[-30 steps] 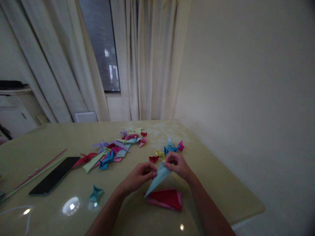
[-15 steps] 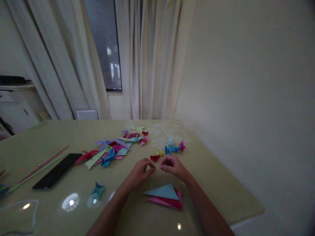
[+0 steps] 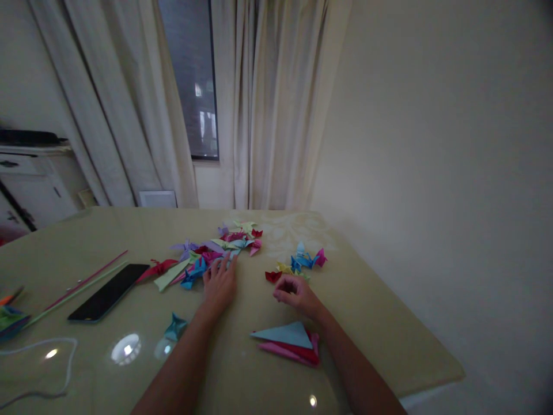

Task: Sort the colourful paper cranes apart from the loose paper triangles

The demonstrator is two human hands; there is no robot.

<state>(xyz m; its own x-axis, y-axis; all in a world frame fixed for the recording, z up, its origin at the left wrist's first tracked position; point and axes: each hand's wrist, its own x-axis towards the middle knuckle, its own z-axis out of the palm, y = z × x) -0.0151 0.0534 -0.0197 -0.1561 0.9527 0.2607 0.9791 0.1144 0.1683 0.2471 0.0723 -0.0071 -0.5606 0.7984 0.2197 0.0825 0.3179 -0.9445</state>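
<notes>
Blue paper (image 3: 285,334), held in both hands a second ago, has been laid atop red paper (image 3: 301,353) and pink paper (image 3: 276,349) on the near bench (image 3: 375,334); its handling appears set aside. Its long axis runs left to right, narrow tip pointed left. Just beyond, the right hand (image 3: 298,293) is loosely curled, nothing seen in it. Farther left, the left hand (image 3: 221,283) has been moved to the pile (image 3: 209,255), fingers extended and parted, no grip seen.
</notes>
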